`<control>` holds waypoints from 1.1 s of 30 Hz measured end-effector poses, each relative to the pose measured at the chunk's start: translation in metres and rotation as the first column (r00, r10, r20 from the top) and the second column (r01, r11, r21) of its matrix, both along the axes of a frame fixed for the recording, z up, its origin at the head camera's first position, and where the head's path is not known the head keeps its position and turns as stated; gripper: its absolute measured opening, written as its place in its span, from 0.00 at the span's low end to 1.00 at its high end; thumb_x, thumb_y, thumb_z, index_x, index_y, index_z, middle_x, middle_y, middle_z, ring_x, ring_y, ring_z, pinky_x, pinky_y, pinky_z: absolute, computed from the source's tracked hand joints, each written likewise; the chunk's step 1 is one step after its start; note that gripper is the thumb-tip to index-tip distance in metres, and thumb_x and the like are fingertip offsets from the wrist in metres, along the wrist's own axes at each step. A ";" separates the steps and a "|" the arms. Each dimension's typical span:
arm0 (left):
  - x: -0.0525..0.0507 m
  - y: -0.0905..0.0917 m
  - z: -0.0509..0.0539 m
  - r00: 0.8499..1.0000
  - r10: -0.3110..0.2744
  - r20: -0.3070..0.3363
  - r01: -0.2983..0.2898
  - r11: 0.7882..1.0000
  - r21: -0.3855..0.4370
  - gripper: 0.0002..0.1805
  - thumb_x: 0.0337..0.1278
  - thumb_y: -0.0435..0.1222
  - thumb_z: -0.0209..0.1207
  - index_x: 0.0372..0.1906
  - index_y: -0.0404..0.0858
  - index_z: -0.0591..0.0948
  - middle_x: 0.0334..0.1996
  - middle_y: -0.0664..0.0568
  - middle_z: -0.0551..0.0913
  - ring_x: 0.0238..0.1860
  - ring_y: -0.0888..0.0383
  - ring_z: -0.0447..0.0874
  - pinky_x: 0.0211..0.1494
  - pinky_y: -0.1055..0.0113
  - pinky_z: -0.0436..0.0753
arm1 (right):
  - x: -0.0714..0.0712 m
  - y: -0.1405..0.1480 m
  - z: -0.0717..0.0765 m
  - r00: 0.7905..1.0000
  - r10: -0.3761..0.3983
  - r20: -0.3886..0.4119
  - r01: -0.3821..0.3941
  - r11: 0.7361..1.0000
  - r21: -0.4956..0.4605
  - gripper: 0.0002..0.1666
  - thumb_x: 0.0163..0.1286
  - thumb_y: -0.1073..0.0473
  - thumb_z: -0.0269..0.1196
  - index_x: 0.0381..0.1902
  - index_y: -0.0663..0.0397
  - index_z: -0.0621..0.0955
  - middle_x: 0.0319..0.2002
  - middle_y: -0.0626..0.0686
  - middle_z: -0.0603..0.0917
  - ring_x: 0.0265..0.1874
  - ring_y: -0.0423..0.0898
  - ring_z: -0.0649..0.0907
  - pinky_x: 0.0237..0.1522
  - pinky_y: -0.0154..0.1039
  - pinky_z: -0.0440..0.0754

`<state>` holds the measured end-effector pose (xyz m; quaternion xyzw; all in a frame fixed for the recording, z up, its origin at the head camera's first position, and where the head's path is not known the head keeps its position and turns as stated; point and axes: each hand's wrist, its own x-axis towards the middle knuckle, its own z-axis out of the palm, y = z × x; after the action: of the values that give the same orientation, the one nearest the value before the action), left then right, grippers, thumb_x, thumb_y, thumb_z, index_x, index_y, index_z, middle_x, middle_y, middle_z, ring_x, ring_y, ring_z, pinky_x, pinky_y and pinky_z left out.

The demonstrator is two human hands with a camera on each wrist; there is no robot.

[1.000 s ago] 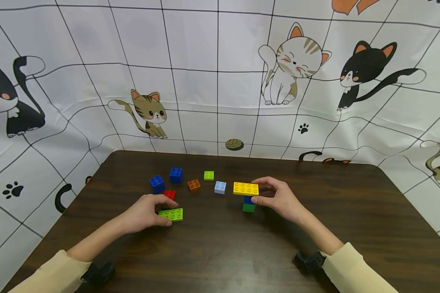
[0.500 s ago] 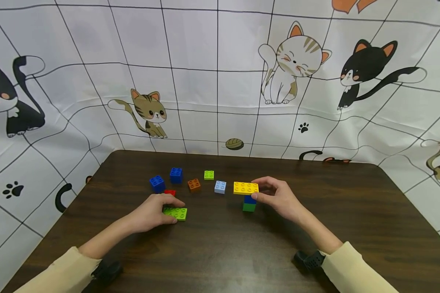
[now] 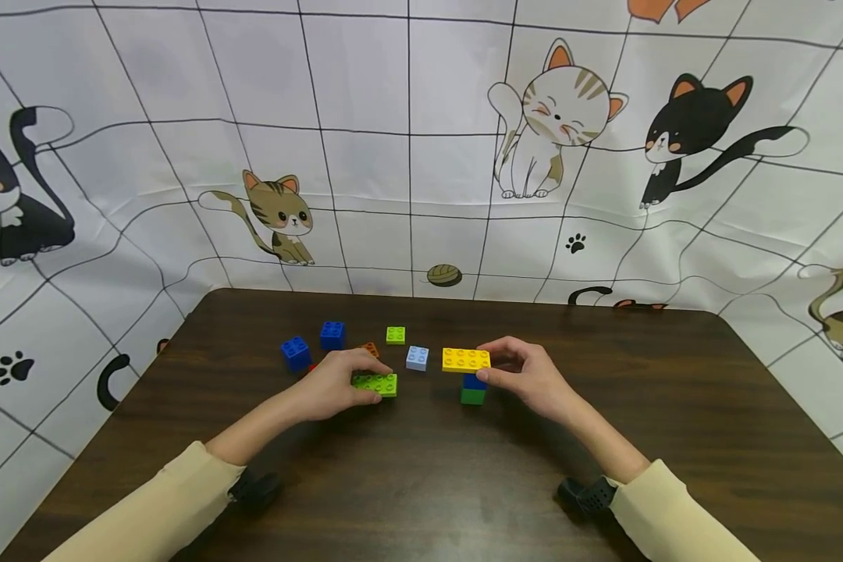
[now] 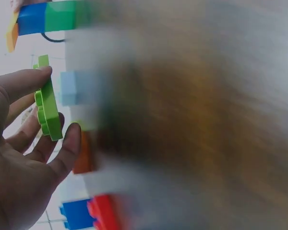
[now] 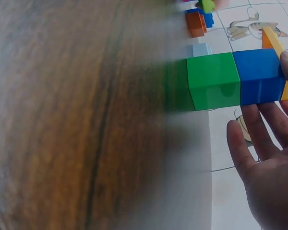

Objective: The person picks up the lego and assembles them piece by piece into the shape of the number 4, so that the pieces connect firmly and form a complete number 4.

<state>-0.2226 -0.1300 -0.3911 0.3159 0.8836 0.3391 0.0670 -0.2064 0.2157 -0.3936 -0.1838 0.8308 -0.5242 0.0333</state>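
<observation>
My left hand (image 3: pixel 326 386) pinches a long lime green toy brick (image 3: pixel 382 385) between thumb and fingers. In the left wrist view this brick is held up off the table, its studs toward the palm. My right hand (image 3: pixel 530 378) holds the upper part of a small tower. A long yellow brick (image 3: pixel 466 360) tops it, sticking out to the left. Under that come a blue brick (image 5: pixel 260 76) and a green brick (image 5: pixel 213 81), which stands on the table. The right thumb touches the yellow brick's edge, with fingers behind the tower.
Between the hands lies a light blue brick (image 3: pixel 417 358), with a small lime brick (image 3: pixel 396 336) behind it. Two blue bricks (image 3: pixel 333 336) stand at the left. An orange brick (image 4: pixel 84 155) and a red brick (image 4: pixel 104 213) are partly hidden by my left hand in the head view.
My left hand has carried the long lime brick rightward and away from me, closer to the tower. My right hand stays at the tower. The head view has shifted slightly.
</observation>
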 end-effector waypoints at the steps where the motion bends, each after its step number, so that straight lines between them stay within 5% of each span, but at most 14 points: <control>1: -0.001 0.004 0.003 1.000 0.003 0.003 -0.003 1.000 0.004 0.19 0.60 0.32 0.71 0.56 0.38 0.86 0.51 0.49 0.84 0.50 0.51 0.80 0.53 0.56 0.83 | 0.000 0.000 0.000 1.000 0.001 0.000 -0.001 1.000 0.001 0.21 0.70 0.59 0.70 0.58 0.61 0.81 0.53 0.59 0.84 0.47 0.54 0.83 0.50 0.36 0.84; 13: -0.004 0.043 0.035 1.000 0.013 -0.003 -0.013 0.995 0.096 0.20 0.62 0.29 0.69 0.60 0.39 0.85 0.55 0.49 0.81 0.50 0.51 0.78 0.52 0.62 0.84 | 0.000 -0.002 -0.002 1.000 0.004 0.001 -0.004 1.000 0.006 0.21 0.70 0.59 0.70 0.58 0.61 0.81 0.53 0.58 0.84 0.48 0.53 0.83 0.52 0.38 0.84; 25: -0.009 0.070 0.048 0.999 -0.039 -0.004 0.039 0.993 0.111 0.19 0.63 0.32 0.69 0.58 0.39 0.85 0.54 0.51 0.81 0.50 0.53 0.77 0.55 0.64 0.83 | -0.002 0.001 0.000 1.000 0.025 -0.002 -0.025 1.000 -0.006 0.20 0.71 0.59 0.69 0.57 0.60 0.81 0.52 0.57 0.84 0.49 0.53 0.83 0.54 0.38 0.83; 33: -0.010 0.082 0.048 0.996 -0.089 -0.028 0.092 0.988 0.121 0.19 0.62 0.31 0.69 0.58 0.37 0.85 0.51 0.50 0.81 0.47 0.54 0.77 0.49 0.68 0.82 | -0.003 0.002 -0.002 0.998 0.042 -0.036 -0.042 0.999 -0.012 0.20 0.72 0.60 0.68 0.57 0.64 0.81 0.51 0.59 0.85 0.49 0.53 0.84 0.52 0.36 0.83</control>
<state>-0.2324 -0.0483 -0.3430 0.3628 0.8467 0.3857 0.0529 -0.2092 0.2176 -0.3957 -0.2107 0.8238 -0.5256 0.0284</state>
